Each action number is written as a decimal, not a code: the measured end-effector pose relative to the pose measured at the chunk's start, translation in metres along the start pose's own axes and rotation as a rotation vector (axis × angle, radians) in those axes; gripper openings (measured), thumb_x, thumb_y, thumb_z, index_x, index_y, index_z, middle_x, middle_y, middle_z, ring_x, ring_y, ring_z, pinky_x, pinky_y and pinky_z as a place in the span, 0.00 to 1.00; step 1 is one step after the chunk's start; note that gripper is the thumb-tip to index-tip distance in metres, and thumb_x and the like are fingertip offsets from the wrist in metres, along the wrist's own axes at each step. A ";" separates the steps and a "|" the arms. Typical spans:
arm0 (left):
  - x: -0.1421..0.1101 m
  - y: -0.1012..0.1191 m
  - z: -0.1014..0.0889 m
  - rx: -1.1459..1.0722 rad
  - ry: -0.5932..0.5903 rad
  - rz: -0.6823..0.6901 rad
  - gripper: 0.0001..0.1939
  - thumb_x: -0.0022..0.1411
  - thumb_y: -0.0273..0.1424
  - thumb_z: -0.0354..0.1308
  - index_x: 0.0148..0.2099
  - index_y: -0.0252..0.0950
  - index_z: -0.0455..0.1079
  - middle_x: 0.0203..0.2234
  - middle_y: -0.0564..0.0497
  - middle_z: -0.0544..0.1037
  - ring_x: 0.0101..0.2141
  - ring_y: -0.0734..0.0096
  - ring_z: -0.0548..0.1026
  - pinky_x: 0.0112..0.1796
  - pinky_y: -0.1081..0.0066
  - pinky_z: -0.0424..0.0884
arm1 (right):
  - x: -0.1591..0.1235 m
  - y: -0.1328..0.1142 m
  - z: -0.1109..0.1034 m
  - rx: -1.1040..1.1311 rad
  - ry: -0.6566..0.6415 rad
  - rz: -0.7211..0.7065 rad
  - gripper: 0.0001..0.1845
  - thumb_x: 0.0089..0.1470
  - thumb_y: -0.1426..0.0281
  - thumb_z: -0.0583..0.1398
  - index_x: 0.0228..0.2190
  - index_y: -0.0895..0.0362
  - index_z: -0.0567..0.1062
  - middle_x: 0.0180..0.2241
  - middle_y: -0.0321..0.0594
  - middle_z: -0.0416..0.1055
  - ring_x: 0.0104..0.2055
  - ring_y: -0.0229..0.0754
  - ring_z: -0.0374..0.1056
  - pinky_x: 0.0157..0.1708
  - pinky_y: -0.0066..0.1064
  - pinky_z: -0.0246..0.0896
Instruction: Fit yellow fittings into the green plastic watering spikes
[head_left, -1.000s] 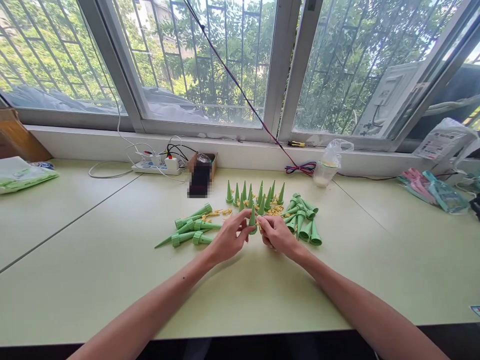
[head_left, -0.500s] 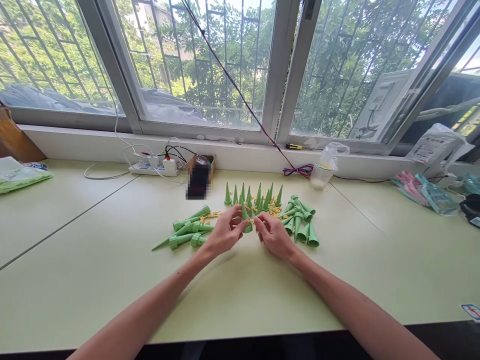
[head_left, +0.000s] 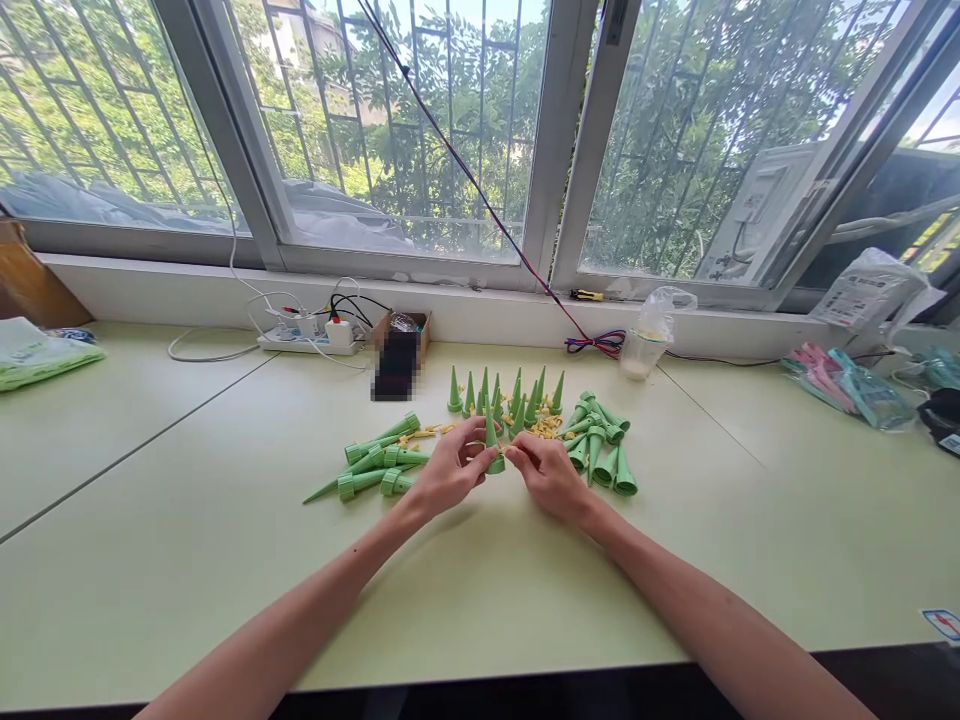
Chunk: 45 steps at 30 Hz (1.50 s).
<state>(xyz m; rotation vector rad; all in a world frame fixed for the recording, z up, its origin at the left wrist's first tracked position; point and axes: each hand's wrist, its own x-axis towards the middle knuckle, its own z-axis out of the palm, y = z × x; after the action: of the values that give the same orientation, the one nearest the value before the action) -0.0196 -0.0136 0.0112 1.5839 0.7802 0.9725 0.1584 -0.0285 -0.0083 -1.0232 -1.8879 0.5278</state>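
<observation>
My left hand is closed round a green plastic watering spike, which stands point up with its wider base low between the fingers. Thumb and forefinger of my right hand pinch a small yellow plastic part against the side of that base; the fingertips hide most of it. Just beyond my hands, several finished-looking green spikes stand upright in a group. Small yellow parts lie loose among them. More green spikes lie on their sides left of my left hand.
A heap of hollow green cones lies to the right of my hands. Along the window side are a power strip, a small cardboard box, a coiled cable and a bagged plastic cup. The pale table ends near my forearms.
The held spike has dropped slightly, still in my left hand. My right fingertips have shifted a little downward and stay against its base. The things around have kept their places.
</observation>
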 end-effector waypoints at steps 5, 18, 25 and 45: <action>-0.001 -0.004 0.000 0.090 -0.004 0.064 0.17 0.60 0.36 0.58 0.48 0.35 0.63 0.33 0.51 0.70 0.25 0.78 0.66 0.19 0.79 0.61 | 0.000 0.001 0.001 -0.020 0.007 0.004 0.21 0.62 0.64 0.52 0.20 0.56 0.54 0.18 0.29 0.50 0.21 0.32 0.45 0.22 0.27 0.41; -0.005 -0.005 0.002 0.219 -0.021 0.151 0.13 0.64 0.34 0.53 0.50 0.35 0.63 0.31 0.52 0.70 0.25 0.78 0.66 0.22 0.78 0.63 | 0.000 0.000 0.002 -0.057 0.002 0.024 0.23 0.64 0.63 0.49 0.19 0.56 0.56 0.17 0.30 0.53 0.20 0.32 0.49 0.23 0.28 0.42; -0.007 -0.001 0.004 0.314 -0.012 0.191 0.11 0.65 0.33 0.52 0.48 0.34 0.64 0.32 0.51 0.69 0.25 0.79 0.66 0.26 0.75 0.68 | 0.001 -0.004 0.002 -0.020 0.009 0.051 0.24 0.64 0.63 0.48 0.17 0.57 0.57 0.16 0.31 0.54 0.19 0.32 0.50 0.22 0.28 0.43; -0.006 -0.003 0.005 0.368 -0.002 0.212 0.13 0.64 0.33 0.52 0.50 0.35 0.65 0.30 0.52 0.69 0.24 0.78 0.66 0.27 0.74 0.68 | 0.002 -0.005 0.005 -0.022 0.063 0.114 0.25 0.63 0.60 0.49 0.16 0.57 0.61 0.16 0.33 0.58 0.19 0.34 0.54 0.23 0.27 0.48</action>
<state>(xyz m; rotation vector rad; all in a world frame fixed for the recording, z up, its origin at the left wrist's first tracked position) -0.0175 -0.0205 0.0068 2.0179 0.8360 1.0180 0.1513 -0.0296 -0.0059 -1.1542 -1.7913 0.5362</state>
